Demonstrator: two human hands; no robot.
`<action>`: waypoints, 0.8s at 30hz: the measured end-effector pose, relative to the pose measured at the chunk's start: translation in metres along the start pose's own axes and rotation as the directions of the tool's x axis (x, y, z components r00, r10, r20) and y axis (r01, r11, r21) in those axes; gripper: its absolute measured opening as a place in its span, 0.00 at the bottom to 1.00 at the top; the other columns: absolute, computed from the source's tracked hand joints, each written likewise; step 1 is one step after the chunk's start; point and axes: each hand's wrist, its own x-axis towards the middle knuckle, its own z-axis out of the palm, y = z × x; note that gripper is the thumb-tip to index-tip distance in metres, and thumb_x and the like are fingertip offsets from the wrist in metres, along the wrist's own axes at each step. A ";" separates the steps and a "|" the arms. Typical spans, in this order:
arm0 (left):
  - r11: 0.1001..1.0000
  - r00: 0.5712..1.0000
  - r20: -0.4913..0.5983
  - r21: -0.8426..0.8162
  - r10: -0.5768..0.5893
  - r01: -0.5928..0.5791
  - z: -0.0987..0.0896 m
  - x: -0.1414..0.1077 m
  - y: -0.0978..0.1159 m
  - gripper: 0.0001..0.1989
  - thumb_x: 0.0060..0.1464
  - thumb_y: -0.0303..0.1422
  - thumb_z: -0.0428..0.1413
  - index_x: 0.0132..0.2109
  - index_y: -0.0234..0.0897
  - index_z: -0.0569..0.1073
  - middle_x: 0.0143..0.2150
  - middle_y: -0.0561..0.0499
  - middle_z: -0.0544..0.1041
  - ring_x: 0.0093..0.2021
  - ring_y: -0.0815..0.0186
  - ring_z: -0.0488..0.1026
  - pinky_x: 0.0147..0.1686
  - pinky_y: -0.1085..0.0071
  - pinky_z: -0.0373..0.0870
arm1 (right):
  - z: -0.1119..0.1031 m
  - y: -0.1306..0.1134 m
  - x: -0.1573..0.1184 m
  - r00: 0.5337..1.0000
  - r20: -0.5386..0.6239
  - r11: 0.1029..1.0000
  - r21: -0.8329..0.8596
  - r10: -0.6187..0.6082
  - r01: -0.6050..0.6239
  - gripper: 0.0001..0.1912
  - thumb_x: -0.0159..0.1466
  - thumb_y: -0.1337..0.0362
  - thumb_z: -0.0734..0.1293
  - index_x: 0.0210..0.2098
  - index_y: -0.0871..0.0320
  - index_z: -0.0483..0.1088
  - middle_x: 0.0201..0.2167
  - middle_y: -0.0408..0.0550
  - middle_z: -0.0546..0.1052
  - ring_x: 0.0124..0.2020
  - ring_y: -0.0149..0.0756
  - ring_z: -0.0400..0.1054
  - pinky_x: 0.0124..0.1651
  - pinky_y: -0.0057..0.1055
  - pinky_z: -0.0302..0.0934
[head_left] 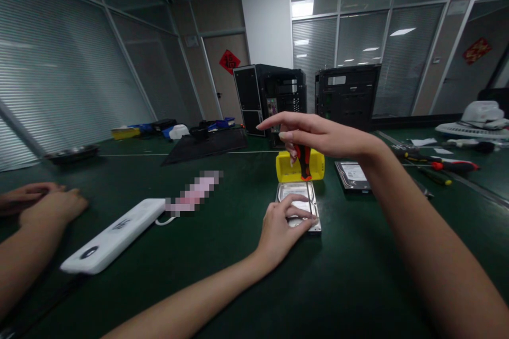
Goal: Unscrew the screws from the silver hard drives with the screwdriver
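A silver hard drive (294, 189) lies on the green table in front of a yellow bin (284, 166). My left hand (280, 225) rests on the drive, its thumb and fingertips pinched together around the lower shaft of a screwdriver. The red and black screwdriver (304, 164) stands upright, its shaft reaching down to the drive's right side. My right hand (318, 135) is over the handle, with the palm above it and some fingers around it; the index finger points left. The tip's contact point is hidden by the left fingertips.
Another hard drive (353, 176) lies to the right, with pliers (455, 165) and other tools beyond. A white power bank (115, 235) is on the left, near another person's hands (51, 204). Two black computer cases (248, 98) stand behind.
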 end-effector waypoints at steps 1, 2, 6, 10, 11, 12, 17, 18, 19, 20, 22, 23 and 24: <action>1.000 1.000 -0.005 0.003 -0.001 0.001 0.000 0.000 0.000 0.16 0.51 0.39 0.57 0.47 0.42 0.67 0.34 0.56 0.79 0.40 0.61 0.74 0.47 0.61 0.57 | 0.002 0.001 0.001 1.000 0.017 1.000 0.011 0.015 -0.015 0.21 0.65 0.68 0.52 0.58 0.57 0.53 0.33 0.44 0.63 0.33 0.25 0.62 0.34 0.23 0.64; 1.000 1.000 -0.011 0.005 -0.003 0.003 0.000 0.000 0.000 0.16 0.51 0.39 0.57 0.47 0.42 0.67 0.34 0.56 0.79 0.40 0.61 0.74 0.47 0.60 0.57 | 0.003 0.002 0.002 0.999 0.032 1.000 0.021 0.023 -0.023 0.21 0.65 0.68 0.52 0.58 0.57 0.53 0.34 0.44 0.63 0.33 0.26 0.63 0.35 0.23 0.64; 1.000 0.999 -0.028 0.006 -0.014 0.014 0.001 0.001 0.001 0.17 0.50 0.39 0.58 0.47 0.42 0.68 0.33 0.56 0.79 0.40 0.61 0.74 0.47 0.60 0.58 | 0.006 0.007 0.006 0.997 0.061 0.999 0.018 0.048 -0.049 0.21 0.65 0.68 0.53 0.58 0.57 0.54 0.35 0.44 0.65 0.34 0.26 0.64 0.37 0.24 0.64; 1.000 1.000 -0.026 0.015 -0.003 0.003 0.002 0.001 0.002 0.17 0.50 0.39 0.58 0.47 0.42 0.68 0.33 0.56 0.79 0.39 0.61 0.74 0.46 0.61 0.59 | 0.005 0.009 0.005 0.996 0.071 0.998 0.001 0.059 -0.059 0.21 0.65 0.69 0.53 0.58 0.58 0.53 0.38 0.46 0.66 0.34 0.26 0.64 0.35 0.24 0.64; 1.000 1.000 -0.029 0.018 -0.001 0.001 0.002 0.001 0.002 0.17 0.50 0.39 0.58 0.47 0.43 0.68 0.33 0.56 0.79 0.39 0.61 0.74 0.46 0.61 0.59 | 0.005 0.009 0.005 0.996 0.075 0.998 0.002 0.057 -0.058 0.21 0.65 0.69 0.53 0.58 0.58 0.53 0.40 0.46 0.66 0.34 0.25 0.64 0.35 0.24 0.64; 1.000 1.000 -0.031 0.020 0.001 0.000 0.002 0.001 0.002 0.16 0.50 0.39 0.58 0.47 0.43 0.68 0.33 0.57 0.79 0.39 0.61 0.74 0.46 0.61 0.59 | 0.005 0.008 0.005 0.995 0.080 0.998 0.005 0.057 -0.058 0.21 0.65 0.69 0.53 0.58 0.58 0.53 0.41 0.46 0.67 0.33 0.25 0.64 0.35 0.23 0.64; 1.000 0.999 -0.032 0.014 0.001 -0.001 0.004 0.001 0.001 0.16 0.50 0.39 0.58 0.46 0.43 0.68 0.33 0.58 0.79 0.40 0.62 0.73 0.46 0.61 0.58 | 0.007 0.008 0.006 0.995 0.080 0.998 -0.006 0.061 -0.061 0.20 0.65 0.69 0.52 0.57 0.59 0.54 0.44 0.47 0.67 0.34 0.25 0.65 0.34 0.23 0.64; 1.000 0.999 -0.032 0.012 0.001 -0.001 0.004 0.001 0.001 0.16 0.50 0.39 0.58 0.47 0.43 0.68 0.33 0.58 0.79 0.40 0.62 0.73 0.47 0.61 0.58 | 0.007 0.008 0.006 0.995 0.074 0.998 -0.023 0.062 -0.060 0.20 0.65 0.69 0.52 0.57 0.59 0.54 0.43 0.47 0.67 0.34 0.25 0.64 0.34 0.23 0.64; 1.000 1.000 -0.031 0.010 0.000 0.001 0.004 0.001 0.001 0.16 0.50 0.39 0.58 0.47 0.43 0.68 0.33 0.58 0.79 0.40 0.62 0.73 0.47 0.61 0.57 | 0.007 0.008 0.006 0.996 0.066 0.998 -0.039 0.059 -0.056 0.20 0.65 0.69 0.52 0.57 0.59 0.55 0.41 0.47 0.67 0.34 0.25 0.64 0.35 0.23 0.64; 1.000 1.000 -0.029 0.007 -0.003 0.003 0.004 0.001 0.001 0.16 0.50 0.39 0.58 0.47 0.43 0.68 0.34 0.58 0.79 0.40 0.62 0.73 0.47 0.61 0.57 | 0.007 0.008 0.006 0.997 0.060 0.997 -0.051 0.055 -0.052 0.20 0.65 0.68 0.52 0.57 0.59 0.55 0.40 0.46 0.67 0.35 0.26 0.64 0.35 0.23 0.64; 1.000 1.000 -0.022 0.002 -0.011 0.011 0.003 0.001 0.001 0.17 0.50 0.39 0.57 0.47 0.43 0.68 0.34 0.57 0.79 0.40 0.61 0.73 0.47 0.61 0.57 | 0.007 0.009 0.007 0.997 0.052 0.997 -0.056 0.048 -0.045 0.20 0.65 0.68 0.52 0.57 0.58 0.55 0.39 0.46 0.67 0.35 0.26 0.64 0.35 0.23 0.64; 1.000 1.000 -0.019 0.000 -0.014 0.014 0.003 0.001 0.001 0.17 0.50 0.40 0.57 0.47 0.42 0.68 0.34 0.57 0.79 0.40 0.61 0.74 0.47 0.61 0.57 | 0.007 0.008 0.007 0.998 0.051 0.998 -0.053 0.047 -0.045 0.21 0.65 0.68 0.52 0.57 0.58 0.55 0.39 0.46 0.66 0.35 0.26 0.64 0.35 0.24 0.64; 1.000 1.000 -0.018 -0.002 -0.017 0.017 0.003 0.001 0.001 0.17 0.50 0.40 0.57 0.47 0.42 0.68 0.34 0.57 0.79 0.41 0.61 0.74 0.48 0.61 0.57 | 0.007 0.008 0.007 0.998 0.051 0.998 -0.050 0.048 -0.045 0.21 0.65 0.68 0.52 0.57 0.58 0.55 0.39 0.46 0.66 0.35 0.27 0.64 0.36 0.24 0.64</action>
